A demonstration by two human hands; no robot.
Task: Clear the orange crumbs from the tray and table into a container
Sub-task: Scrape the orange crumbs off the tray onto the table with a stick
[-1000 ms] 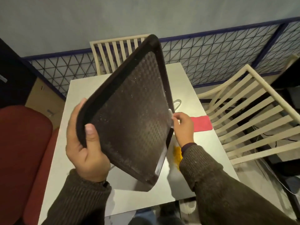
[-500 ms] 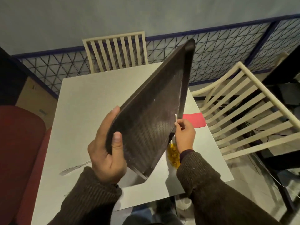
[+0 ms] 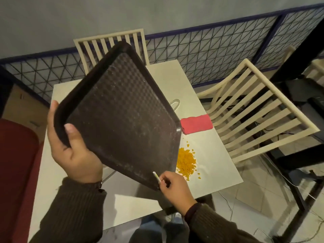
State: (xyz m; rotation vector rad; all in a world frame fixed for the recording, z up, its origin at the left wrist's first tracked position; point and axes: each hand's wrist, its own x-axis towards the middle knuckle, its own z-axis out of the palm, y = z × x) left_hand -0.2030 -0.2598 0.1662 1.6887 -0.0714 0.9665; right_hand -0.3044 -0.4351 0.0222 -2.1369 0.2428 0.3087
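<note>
While the left grip [image 3: 77, 162] clamps the tilted tray [image 3: 119, 120] by its 9 o'clock rim, the right grip [image 3: 173, 186] pinches a white stick [image 3: 156, 176] at the tray's 5 o'clock corner; the orange crumbs [image 3: 185, 161] lie on the tabletop [image 3: 215, 165] near that grip, at 1 o'clock.

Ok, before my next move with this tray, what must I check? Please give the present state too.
1. Left hand grips the tray, thumb over its rim: ok.
2. Tray tilted, low edge toward the table: ok.
3. Tray free of orange bits: ok, only pale specks show.
4. Crumbs in one heap: not ok, a few lie scattered around it.
5. Right hand pinches the white stick: ok.
6. Container within reach: cannot tell, none in view.
</note>
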